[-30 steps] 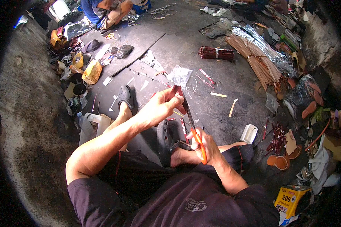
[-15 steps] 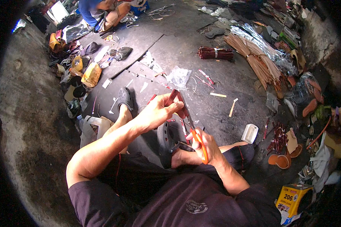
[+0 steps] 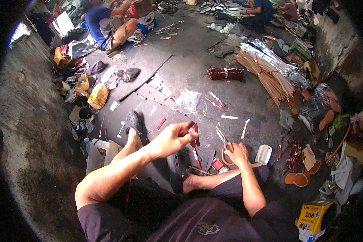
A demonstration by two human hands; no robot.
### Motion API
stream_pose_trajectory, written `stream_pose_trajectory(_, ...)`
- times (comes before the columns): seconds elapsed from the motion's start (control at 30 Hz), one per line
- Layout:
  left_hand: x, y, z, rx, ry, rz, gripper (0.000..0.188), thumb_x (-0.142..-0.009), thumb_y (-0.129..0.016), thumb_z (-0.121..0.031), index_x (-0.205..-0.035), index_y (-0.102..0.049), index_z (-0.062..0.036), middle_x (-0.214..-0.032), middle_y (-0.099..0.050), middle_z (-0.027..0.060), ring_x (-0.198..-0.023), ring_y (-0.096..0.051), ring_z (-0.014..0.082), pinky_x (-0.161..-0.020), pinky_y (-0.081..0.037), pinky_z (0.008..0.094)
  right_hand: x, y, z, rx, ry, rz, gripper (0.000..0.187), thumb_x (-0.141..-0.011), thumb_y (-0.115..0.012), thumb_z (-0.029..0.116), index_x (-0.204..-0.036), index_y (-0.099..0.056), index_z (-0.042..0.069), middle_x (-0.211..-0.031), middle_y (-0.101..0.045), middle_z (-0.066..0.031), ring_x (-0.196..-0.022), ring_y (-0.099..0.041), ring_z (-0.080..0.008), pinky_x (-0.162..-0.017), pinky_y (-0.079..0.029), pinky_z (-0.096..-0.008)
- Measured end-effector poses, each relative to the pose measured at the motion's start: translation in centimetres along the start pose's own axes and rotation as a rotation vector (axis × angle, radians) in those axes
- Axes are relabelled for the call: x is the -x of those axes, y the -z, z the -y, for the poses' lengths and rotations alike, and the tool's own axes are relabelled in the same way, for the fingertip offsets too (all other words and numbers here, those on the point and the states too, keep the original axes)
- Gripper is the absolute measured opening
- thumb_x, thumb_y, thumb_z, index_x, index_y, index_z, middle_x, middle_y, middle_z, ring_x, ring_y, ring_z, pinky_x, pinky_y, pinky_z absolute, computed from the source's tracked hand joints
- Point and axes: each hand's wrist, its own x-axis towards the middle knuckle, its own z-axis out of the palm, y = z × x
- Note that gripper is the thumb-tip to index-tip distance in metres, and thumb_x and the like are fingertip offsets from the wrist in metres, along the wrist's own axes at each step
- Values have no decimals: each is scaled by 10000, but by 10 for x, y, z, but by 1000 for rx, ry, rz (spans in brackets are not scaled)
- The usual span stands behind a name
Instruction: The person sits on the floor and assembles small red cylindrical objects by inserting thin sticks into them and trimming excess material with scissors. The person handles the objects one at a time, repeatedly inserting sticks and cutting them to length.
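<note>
My left hand is closed on a dark red strip, pinched between thumb and fingers above the floor, with its end standing out past the fingertips. Lower down on the right, my right hand grips a pair of scissors by the orange handles. The blades point away from me, a little apart, and are clear of the strip. Whether the scissors touch the floor I cannot tell. Near them, by my bare foot, lies a small red and white object.
A white tray lies right of my right hand. Farther off are a tied dark red bundle, long brown strips and a clear plastic bag. Scraps line the left wall. A person in blue sits far left; another sits far right.
My right hand has drawn the scissors away from the strip, to the right and lower. My left hand keeps the strip, slightly lower in view. The view has tilted up, showing more of the far floor.
</note>
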Motion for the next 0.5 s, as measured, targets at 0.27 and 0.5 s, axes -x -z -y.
stream_pose_trajectory(0.27, -5, -12, -7, -378, -17, -90, 280, -944, -646, -270, -907, -615, 6, -785, -682, 84, -765, -641, 142, -722, -510, 331, -4, 111, 162, -1277, 149, 56, 237, -984, -608, 189, -1137, -648, 12, -1020, -694, -58, -940, -643, -109, -808, -515, -268)
stream_pose_trajectory(0.5, -1, -9, 1, -230, 24, -173, 273, -966, -572, -269, -1007, -588, 0, -1074, -658, 136, -954, -660, 196, -790, -502, 361, -3, 98, 191, -1652, 47, -185, 156, -985, -599, 183, -1020, -625, 34, -960, -685, -62, -906, -644, -130, -842, -502, -284)
